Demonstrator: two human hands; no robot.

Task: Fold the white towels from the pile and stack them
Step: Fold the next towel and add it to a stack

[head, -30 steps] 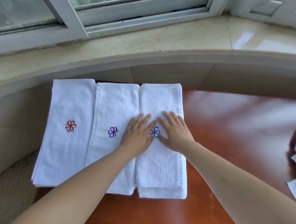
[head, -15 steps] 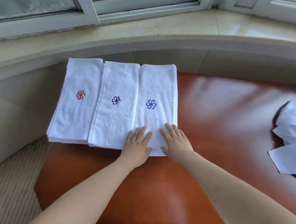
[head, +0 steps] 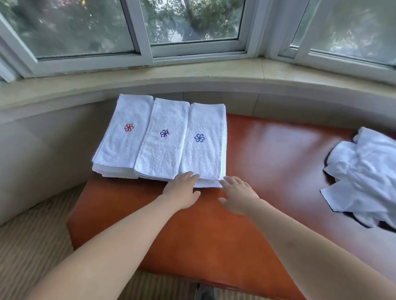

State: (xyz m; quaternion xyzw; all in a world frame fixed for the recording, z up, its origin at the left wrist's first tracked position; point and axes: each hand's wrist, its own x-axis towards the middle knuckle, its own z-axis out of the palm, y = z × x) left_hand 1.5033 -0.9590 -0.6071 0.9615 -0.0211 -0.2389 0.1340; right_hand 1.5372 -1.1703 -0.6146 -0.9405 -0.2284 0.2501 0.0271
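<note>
Three folded white towels lie overlapping at the far left of the orange-brown table (head: 221, 230). The left one (head: 123, 141) bears a red flower mark, the middle one (head: 161, 147) a purple mark, the right one (head: 201, 149) a blue mark. My left hand (head: 183, 190) lies flat with its fingertips touching the near edge of the blue-marked towel. My right hand (head: 238, 193) hovers with fingers spread just off that towel's near right corner and holds nothing. A crumpled pile of white towels (head: 372, 179) sits at the table's right.
A curved stone window sill (head: 187, 78) runs behind the table, with windows above it. Striped beige carpet (head: 23, 244) lies to the left and below. Bare table surface stretches between the folded towels and the pile.
Both hands slid down the blue-marked towel from its flower mark to its near edge. The right hand has come off the towel. The view tilted up and back.
</note>
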